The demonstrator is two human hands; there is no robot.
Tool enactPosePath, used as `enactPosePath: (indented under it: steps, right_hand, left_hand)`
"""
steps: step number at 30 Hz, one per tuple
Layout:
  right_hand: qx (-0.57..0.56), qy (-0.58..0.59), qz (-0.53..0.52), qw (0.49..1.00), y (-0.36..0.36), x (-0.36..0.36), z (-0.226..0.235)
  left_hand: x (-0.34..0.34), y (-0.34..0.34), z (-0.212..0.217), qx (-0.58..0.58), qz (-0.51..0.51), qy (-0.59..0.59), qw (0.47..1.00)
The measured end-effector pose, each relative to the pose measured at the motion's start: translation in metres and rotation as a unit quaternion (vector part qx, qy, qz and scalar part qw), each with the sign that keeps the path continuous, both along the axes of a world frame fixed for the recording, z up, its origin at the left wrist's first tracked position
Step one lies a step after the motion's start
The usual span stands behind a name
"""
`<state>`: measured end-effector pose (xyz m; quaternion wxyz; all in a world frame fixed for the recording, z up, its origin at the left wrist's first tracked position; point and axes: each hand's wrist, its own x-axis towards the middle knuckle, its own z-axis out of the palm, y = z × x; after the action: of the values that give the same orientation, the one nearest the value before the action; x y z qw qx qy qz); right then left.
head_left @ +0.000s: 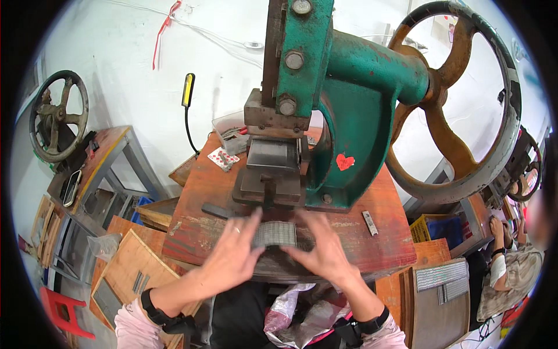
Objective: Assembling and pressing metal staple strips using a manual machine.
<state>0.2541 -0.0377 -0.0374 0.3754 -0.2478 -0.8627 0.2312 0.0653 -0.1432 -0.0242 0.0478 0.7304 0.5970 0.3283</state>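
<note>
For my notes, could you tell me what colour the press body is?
Green press body, worn and rust-flecked; head view.

Flat grey ribbed metal strip stack (275, 234) on worn red bench, before press.

At about two o'clock from the middle of our view, we see a small red heart-shaped sticker (344, 161) on the green body of the press (354, 75). At eleven o'clock sits a clear plastic tub (228, 129) on the far edge of the bench (383, 232). At six o'clock, below the bench edge, lies a crumpled clear-and-pink plastic bag (299, 314). We see no screens.
</note>
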Motion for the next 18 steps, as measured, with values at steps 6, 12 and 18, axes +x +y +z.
enactPosePath:
  steps: [6,12,18]
  right_hand:
    - [-0.067,0.115,-0.065,0.989,0.054,-0.064,0.048]
    - [-0.001,0.111,-0.167,0.98,0.097,-0.09,0.056]
    - [0.049,0.083,-0.176,0.98,0.117,-0.089,0.052]
  left_hand:
    - [-0.05,0.096,0.03,0.147,0.069,-0.108,0.981]
    - [-0.068,0.152,0.046,0.131,0.031,-0.101,0.986]
    - [-0.075,0.133,0.051,0.07,0.158,-0.057,0.983]
